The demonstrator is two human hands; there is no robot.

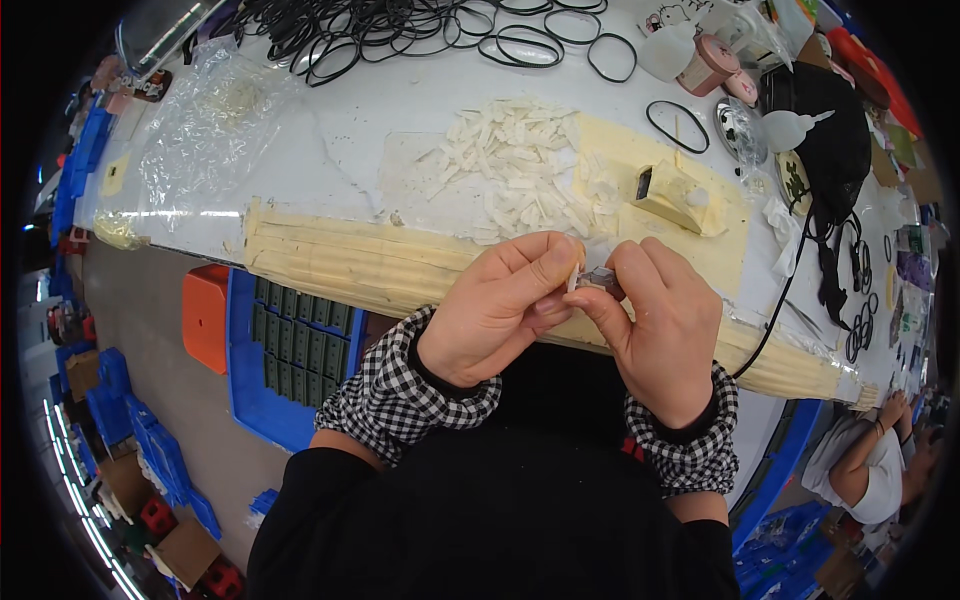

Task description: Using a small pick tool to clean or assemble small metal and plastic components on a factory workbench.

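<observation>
Both hands meet over the near edge of the table, fingertips close together. My left hand (500, 310) pinches a small thin white strip (573, 280), held upright against the piece beside it. Between the thumb and fingers of my right hand (668, 330) is a small grey block-shaped part (600, 281), partly covered by the fingers. Just beyond the hands lies a loose pile of short white strips (520, 150). To the right of it sits a block wrapped in yellow tape (680, 200) with a dark opening on its left side.
Black rubber-like rings (400, 30) are heaped at the far side. A clear plastic bag (215, 120) lies at left. Pink tubs (708, 65) and a black bag (825, 130) crowd the right. Below stand a blue crate (240, 350) of dark green parts and an orange stool (205, 318). Another person (865, 460) is at far right.
</observation>
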